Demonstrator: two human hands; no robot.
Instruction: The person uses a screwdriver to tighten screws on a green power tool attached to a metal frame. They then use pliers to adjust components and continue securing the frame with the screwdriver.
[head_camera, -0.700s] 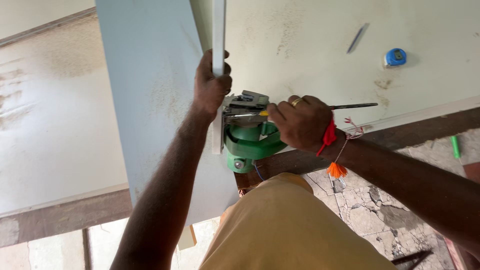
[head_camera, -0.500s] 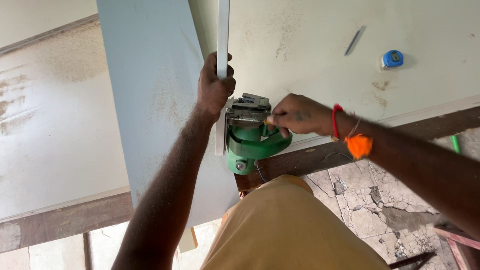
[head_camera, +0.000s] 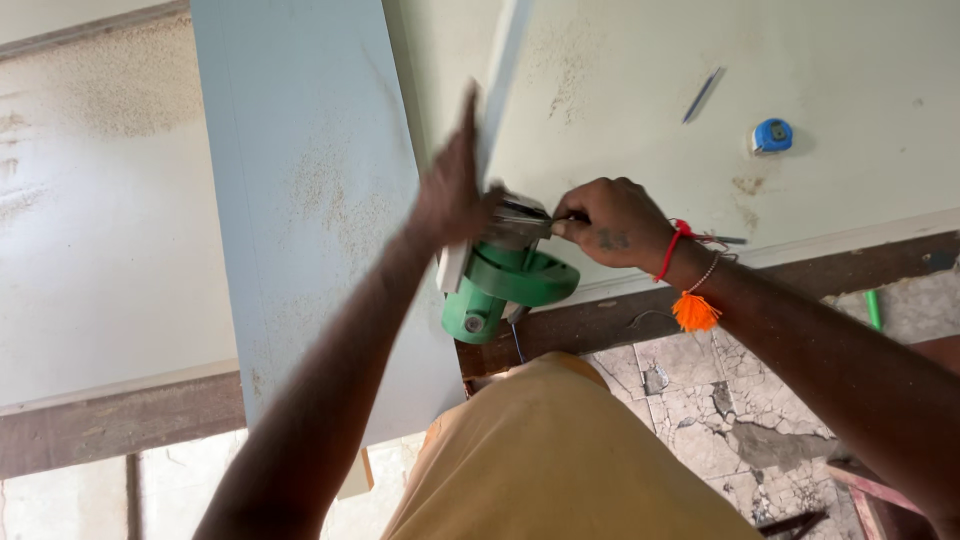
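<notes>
The green circular saw (head_camera: 505, 285) is sitting at the near edge of the pale green board (head_camera: 620, 90), just right of the light blue panel (head_camera: 310, 200), with a narrow white strip (head_camera: 490, 150) running from its left side toward the far end. The left hand (head_camera: 450, 195) is lying open and flat against the strip, fingers extended, while the right hand (head_camera: 610, 222) is pinching a thin metal tool at the saw's top. A blue tape measure (head_camera: 772, 135) and a pencil (head_camera: 703, 95) are lying on the board, far right and well apart from the saw.

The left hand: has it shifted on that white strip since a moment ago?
Yes. The left hand was wrapped around the white strip above the green saw; now it lies open and flat against the strip, fingers pointing away.
</notes>
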